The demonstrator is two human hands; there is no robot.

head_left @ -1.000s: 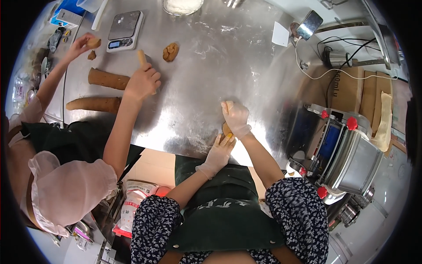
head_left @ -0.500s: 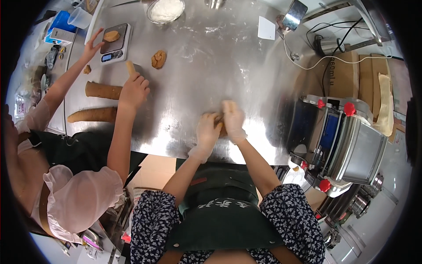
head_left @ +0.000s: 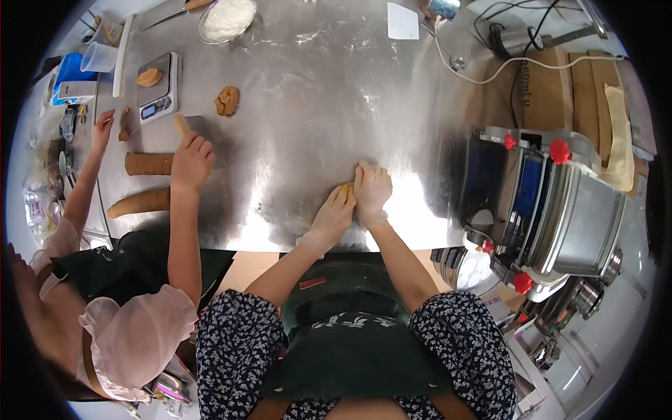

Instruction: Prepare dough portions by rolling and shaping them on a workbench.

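Note:
Near the front edge of the steel table (head_left: pixel 301 140), my two hands in clear gloves press together on a small piece of brown dough. The dough is almost wholly hidden by my fingers. My left hand (head_left: pixel 332 218) is closed, its fingertips against the dough. On its right, my right hand (head_left: pixel 372 190) is curled over the same piece. Farther left lies a loose brown dough lump (head_left: pixel 227 101), away from my hands.
At left, a co-worker's hand (head_left: pixel 192 162) grips a wooden-handled scraper (head_left: pixel 182 125) beside two dough logs (head_left: pixel 148 164). A scale (head_left: pixel 165 105) bears dough (head_left: pixel 149 77). A flour bowl (head_left: pixel 227 21) and knife (head_left: pixel 175 14) lie behind. At right stands a red-knobbed machine (head_left: pixel 570 224).
My right hand has curled and drawn in against my left, covering the dough. The co-worker's left hand has moved from beside the scale toward small dough scraps. The view has shifted slightly.

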